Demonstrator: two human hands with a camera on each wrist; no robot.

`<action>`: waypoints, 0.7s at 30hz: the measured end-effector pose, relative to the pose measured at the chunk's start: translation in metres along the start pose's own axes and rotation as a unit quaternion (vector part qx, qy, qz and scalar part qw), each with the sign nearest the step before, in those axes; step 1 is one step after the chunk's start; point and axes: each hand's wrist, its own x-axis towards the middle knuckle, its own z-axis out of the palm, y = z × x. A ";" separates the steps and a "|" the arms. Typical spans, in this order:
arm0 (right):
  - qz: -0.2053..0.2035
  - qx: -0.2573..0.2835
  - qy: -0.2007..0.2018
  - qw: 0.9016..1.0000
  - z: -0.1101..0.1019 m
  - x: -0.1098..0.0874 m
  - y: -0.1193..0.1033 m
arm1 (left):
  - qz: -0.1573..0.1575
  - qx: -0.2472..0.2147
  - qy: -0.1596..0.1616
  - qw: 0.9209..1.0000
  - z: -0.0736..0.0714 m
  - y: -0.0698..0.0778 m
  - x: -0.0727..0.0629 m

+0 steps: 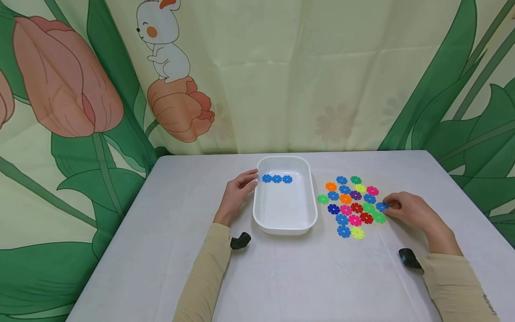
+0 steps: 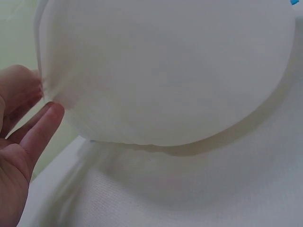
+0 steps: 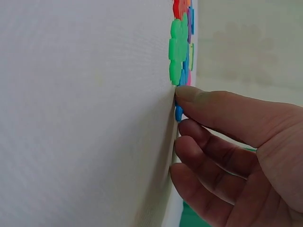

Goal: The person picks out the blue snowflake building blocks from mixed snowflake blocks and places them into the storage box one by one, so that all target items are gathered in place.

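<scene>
My left hand (image 1: 238, 194) touches the left rim of a white tray (image 1: 285, 231) with its fingertips. In the left wrist view, the fingers (image 2: 41, 130) lie fairly straight against the tray's outer wall (image 2: 165, 85). Three blue flower-shaped plastic discs (image 1: 276, 179) sit in a row near the tray's far end. At the right edge of a spread of coloured discs, my right hand (image 1: 414, 212) pinches a blue flower-shaped disc (image 1: 381, 206). The right wrist view shows the thumb over that blue disc (image 3: 178, 112), right beside a green disc (image 3: 177, 49); its far side is hidden.
Many loose discs in orange, pink, red (image 1: 366, 218), yellow (image 1: 357, 232), purple and other colours lie flat right of the tray. A white cloth covers the table (image 1: 322, 277). Behind it hangs a printed curtain (image 1: 281, 80). Black wrist devices (image 1: 240, 241) sit by both cuffs.
</scene>
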 end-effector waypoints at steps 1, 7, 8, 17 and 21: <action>0.002 0.000 0.000 1.000 0.000 0.000 0.001 | 0.001 0.000 0.000 1.000 0.000 0.000 0.000; -0.011 -0.008 -0.004 1.000 -0.001 0.001 0.002 | -0.003 0.007 0.002 1.000 0.000 0.001 -0.001; -0.017 -0.010 -0.005 1.000 -0.001 0.002 0.003 | -0.005 0.009 0.003 1.000 0.000 0.001 -0.001; -0.012 -0.001 -0.015 1.000 0.000 0.003 0.004 | -0.010 0.016 0.002 1.000 0.000 0.001 -0.001; -0.006 -0.003 -0.015 1.000 -0.001 0.003 0.003 | -0.012 0.017 0.002 1.000 0.000 0.001 -0.001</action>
